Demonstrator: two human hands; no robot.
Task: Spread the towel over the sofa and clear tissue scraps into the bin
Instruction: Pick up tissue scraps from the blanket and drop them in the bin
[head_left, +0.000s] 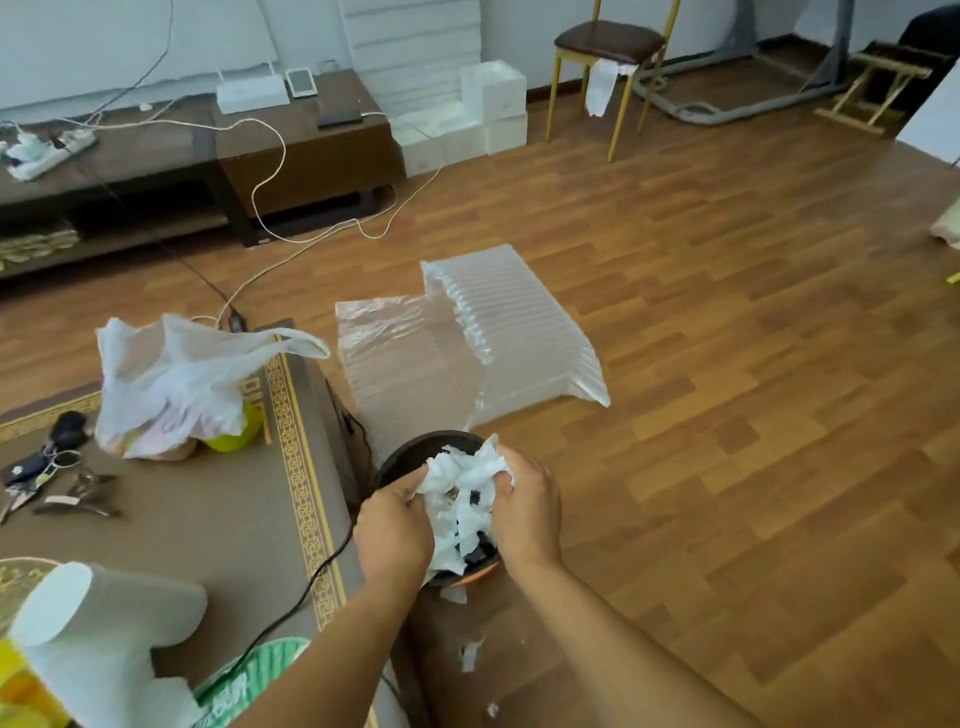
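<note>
A bunch of white tissue scraps (462, 480) is held between both hands directly over a round dark bin (410, 452) that stands on the wooden floor beside the table. My left hand (392, 525) grips the bunch from the left and my right hand (527, 506) from the right. Strips of tissue hang down into the bin. A few small tissue bits (470, 652) lie on the floor below the bin. No towel or sofa is in view.
A brown table (218, 519) at left carries a white plastic bag (176, 384), keys (47, 478) and a paper roll (93, 629). Clear air-cushion packaging (488, 332) lies on the floor beyond the bin. Cables (291, 228) run toward a low TV cabinet (291, 150). A chair (608, 52) stands far back.
</note>
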